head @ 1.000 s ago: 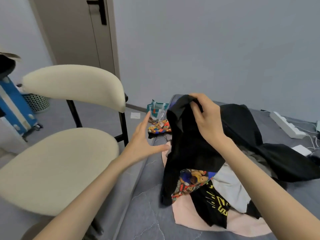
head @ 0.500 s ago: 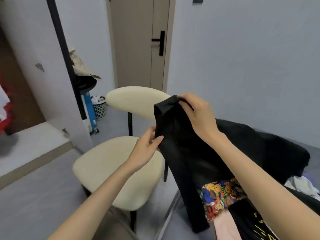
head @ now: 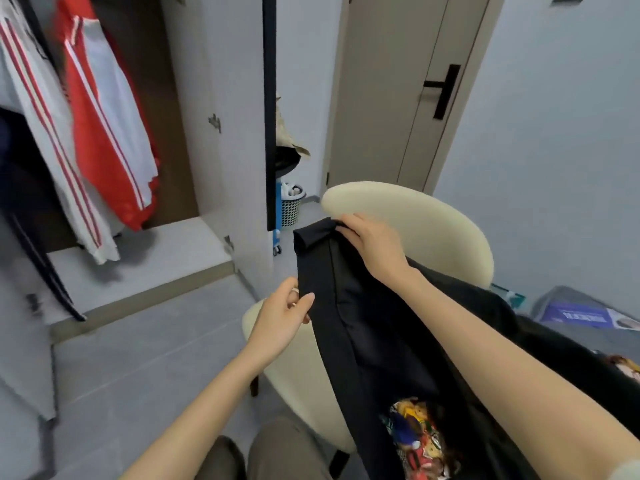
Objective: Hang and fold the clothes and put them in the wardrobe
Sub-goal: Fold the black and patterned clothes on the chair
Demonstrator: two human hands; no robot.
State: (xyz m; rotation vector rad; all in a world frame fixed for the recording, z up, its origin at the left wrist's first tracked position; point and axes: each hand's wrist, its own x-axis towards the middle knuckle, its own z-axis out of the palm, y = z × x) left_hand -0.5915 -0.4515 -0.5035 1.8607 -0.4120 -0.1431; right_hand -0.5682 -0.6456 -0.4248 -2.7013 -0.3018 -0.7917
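A black garment (head: 360,327) hangs in front of me over the cream chair. My right hand (head: 372,242) grips its top edge. Lower down, my left hand (head: 282,318) pinches the garment's left edge between thumb and fingers. A colourful printed patch (head: 419,438) shows at the garment's lower part. The open wardrobe (head: 138,258) is at the left, with a red and white jacket (head: 107,133) and a white striped garment (head: 38,109) hanging inside.
The cream chair (head: 426,223) stands directly ahead, its seat under the garment. A beige door (head: 398,91) with a black handle is behind it. A small basket (head: 290,206) sits on the floor by the wardrobe side. My knees (head: 263,455) show at the bottom.
The view has swung left from the bed to the wardrobe. My right hand kept its grip on the black garment, and my left hand closed on the garment's edge.
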